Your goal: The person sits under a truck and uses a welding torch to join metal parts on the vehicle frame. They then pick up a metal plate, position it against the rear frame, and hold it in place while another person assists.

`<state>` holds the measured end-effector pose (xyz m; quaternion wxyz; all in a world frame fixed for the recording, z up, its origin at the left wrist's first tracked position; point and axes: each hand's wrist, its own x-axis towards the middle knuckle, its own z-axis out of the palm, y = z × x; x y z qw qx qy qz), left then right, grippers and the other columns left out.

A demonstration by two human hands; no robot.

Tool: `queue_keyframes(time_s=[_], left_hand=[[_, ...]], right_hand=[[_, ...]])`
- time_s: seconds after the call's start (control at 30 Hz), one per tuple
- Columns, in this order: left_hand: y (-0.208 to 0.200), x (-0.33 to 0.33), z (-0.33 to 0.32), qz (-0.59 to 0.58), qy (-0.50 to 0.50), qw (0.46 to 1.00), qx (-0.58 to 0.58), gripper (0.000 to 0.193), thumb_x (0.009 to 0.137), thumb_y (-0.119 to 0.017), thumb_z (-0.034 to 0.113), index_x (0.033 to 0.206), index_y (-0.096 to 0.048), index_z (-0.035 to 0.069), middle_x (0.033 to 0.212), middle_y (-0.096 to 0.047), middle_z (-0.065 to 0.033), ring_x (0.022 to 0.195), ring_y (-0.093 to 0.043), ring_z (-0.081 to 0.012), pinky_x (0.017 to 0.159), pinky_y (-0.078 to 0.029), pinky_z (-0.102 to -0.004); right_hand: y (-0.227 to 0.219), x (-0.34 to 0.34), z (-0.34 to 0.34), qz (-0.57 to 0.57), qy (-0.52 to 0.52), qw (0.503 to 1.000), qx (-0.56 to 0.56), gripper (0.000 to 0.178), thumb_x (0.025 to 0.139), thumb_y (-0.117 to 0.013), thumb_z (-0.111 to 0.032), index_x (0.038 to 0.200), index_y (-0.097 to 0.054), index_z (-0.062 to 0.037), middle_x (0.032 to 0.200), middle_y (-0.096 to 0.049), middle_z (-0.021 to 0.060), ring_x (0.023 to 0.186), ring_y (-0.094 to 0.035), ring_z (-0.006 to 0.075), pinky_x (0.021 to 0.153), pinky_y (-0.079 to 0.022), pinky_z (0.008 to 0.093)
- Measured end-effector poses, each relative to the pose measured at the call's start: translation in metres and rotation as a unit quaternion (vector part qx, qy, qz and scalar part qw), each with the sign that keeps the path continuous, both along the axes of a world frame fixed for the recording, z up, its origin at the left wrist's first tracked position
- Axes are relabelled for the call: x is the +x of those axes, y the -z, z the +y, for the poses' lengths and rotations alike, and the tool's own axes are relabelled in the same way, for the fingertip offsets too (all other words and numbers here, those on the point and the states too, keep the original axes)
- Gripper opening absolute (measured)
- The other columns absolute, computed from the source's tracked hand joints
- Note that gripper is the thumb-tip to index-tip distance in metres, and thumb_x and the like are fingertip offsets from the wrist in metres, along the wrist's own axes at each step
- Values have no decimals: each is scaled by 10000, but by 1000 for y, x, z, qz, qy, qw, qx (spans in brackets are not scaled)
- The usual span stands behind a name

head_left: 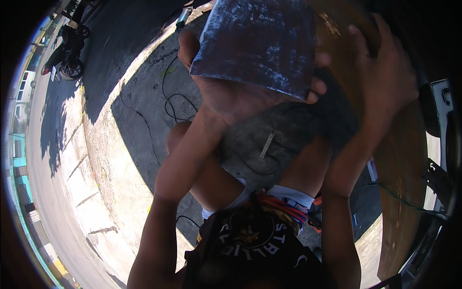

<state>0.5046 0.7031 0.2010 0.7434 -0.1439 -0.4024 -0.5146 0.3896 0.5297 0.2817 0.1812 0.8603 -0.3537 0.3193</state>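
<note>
Clamping its fingers on a dark, white-smeared flat sheet [255,48]: left hand [228,94]! Right hand [389,72], fingers apart, over a brown panel [402,164].

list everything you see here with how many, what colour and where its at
flat rectangular plate: 1, dark with whitish scuffs, top centre
long broad panel: 1, brown, right side
motorcycle: 1, mostly black, upper left
boxy van: at least 1, white, far left
slim bar-shaped object: 1, pale, ground between the legs
thin cables: several, black, on ground
thin cord: 1, green, lower right
small cylindrical object: 1, teal, left of plate
paved ground: grey, partly sunlit
printed shirt: 1, black, bottom centre
bare legs: 2, lower centre
left hand: 1, holding plate
right hand: 1, at brown panel, upper right
</note>
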Motion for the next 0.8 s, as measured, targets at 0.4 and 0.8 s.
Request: queue_keyframes(time_s=[0.4,0.8], left_hand=[[11,6,-13,83,52,990,-106,1254,740,-610,851,1547,-231,-32,1449,-390,-406,1166,-522,-564,971,-439,-612],[7,3,20,-1,-89,990,105,1301,683,-455,978,1576,-205,66,1506,-345,-351,1259,-482,-576,1036,-426,-662]], right_hand=[[14,9,-26,-7,58,993,-103,643,887,-505,-760,1368,-597,-344,1310,-670,17,1198,-637,290,936,-520,456],[17,13,-13,-24,40,993,-105,598,885,-551,-723,1316,-643,-319,1218,-707,15,1091,-686,292,840,-555,454]])
